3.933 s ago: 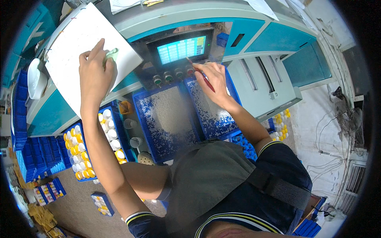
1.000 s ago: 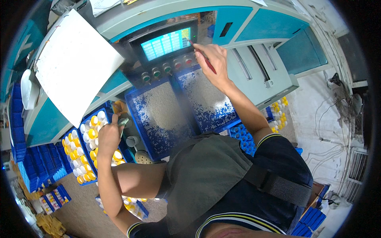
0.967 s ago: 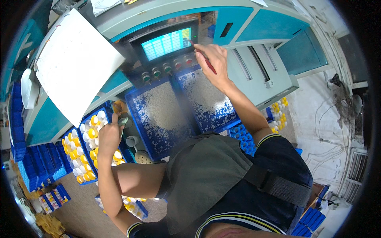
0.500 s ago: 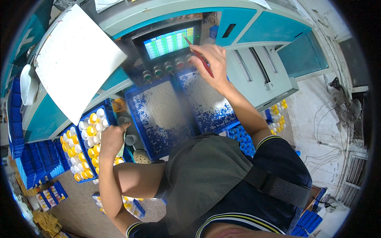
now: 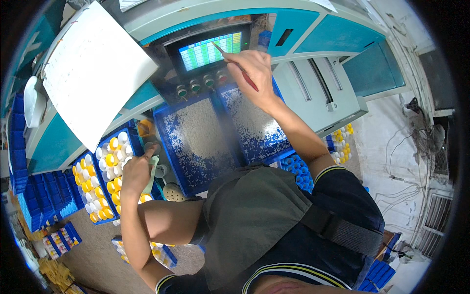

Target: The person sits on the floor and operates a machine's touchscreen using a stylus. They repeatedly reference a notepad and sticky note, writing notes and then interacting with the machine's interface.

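Observation:
My right hand is closed around a slim red pen-like tool, its thin dark tip over the upper part of a lit touchscreen. Whether the tip touches the glass, I cannot tell. On the left, my left hand is closed on a pale green slip, paper or cloth, with one finger stretched out toward a grey cup. Just beside it stands a blue crate of white and yellow round cups. Two blue trays of small white granules lie between my arms, the left tray fully visible.
Below the screen runs a row of round push buttons. A large white sheet covers the machine's left side. A perforated scoop rests beside the left tray. Blue cups sit at right, under a grey machine bed.
My right hand and the tool have shifted left, moving the tip left across the screen. My left hand has moved slightly down, and more of the pale slip shows.

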`<state>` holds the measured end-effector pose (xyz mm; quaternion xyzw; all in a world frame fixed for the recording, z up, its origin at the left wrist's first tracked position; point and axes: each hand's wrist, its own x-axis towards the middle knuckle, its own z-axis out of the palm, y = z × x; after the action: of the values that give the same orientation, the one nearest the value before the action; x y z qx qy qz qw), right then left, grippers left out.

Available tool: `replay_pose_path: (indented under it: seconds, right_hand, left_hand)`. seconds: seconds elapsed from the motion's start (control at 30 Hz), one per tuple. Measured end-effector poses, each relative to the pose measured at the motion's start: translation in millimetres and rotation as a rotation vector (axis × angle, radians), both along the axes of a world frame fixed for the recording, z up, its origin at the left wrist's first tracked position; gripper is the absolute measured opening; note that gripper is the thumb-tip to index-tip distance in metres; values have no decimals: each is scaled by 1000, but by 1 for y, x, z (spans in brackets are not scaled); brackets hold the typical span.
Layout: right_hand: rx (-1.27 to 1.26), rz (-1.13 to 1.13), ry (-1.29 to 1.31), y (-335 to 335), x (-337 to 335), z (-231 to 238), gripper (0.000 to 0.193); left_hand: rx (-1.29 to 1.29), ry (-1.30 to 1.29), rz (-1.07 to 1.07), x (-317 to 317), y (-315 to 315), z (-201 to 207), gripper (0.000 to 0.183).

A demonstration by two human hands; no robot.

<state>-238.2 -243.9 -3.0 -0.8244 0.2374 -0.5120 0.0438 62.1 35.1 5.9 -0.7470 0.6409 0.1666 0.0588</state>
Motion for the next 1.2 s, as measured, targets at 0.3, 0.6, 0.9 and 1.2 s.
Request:
replay_pose_path:
  seconds: [0.3,0.6,0.9,1.2]
  right_hand:
    - [-22,-45,30,3,5,0,23]
    - [66,-38,54,7,-10,-7,24]
    - [137,-182,78,6,-43,-13,21]
    - [134,-166,83,2,-42,-15,23]
  left_hand:
    - [-72,44,-51,17,5,-16,40]
    - [74,81,45,18,6,-11,20]
    - [47,114,55,14,3,-6,35]
    - [90,150,99,8,-7,0,50]
